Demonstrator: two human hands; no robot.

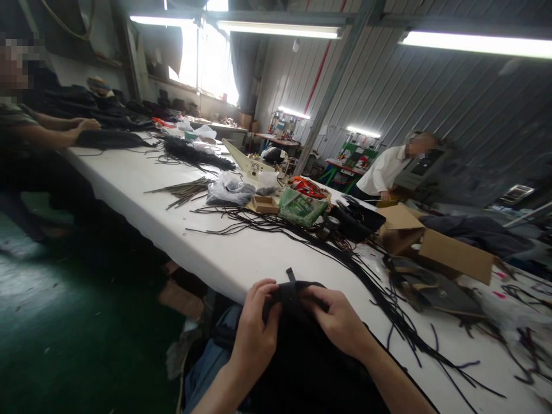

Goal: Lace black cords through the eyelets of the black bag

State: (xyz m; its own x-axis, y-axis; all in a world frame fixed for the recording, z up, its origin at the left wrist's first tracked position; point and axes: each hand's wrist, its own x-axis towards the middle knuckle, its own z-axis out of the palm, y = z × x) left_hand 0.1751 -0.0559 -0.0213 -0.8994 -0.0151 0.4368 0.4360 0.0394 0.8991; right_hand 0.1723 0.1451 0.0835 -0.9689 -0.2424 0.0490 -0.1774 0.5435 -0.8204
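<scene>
Well, both hands (254, 336) pinch black fabric (293, 302) between them (narrow tab (291, 275) poking up).

White surface (241, 259) carries loose black cords (276, 221), cardboard box (452, 256), green bag (301, 210), plastic bag (230, 192). Co-worker in white shirt (382, 175) standing beyond; second co-worker's arm (52, 129) at far left.

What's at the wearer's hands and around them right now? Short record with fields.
hands: left hand and right hand both grip a black fabric piece
detail: narrow black tab sticks up from its top edge
surface: long white table
nearest: loose black cords to the right
further along: clear plastic bag, green bag, cardboard box
others: seated person's hand beside black material; standing person in white shirt
</scene>
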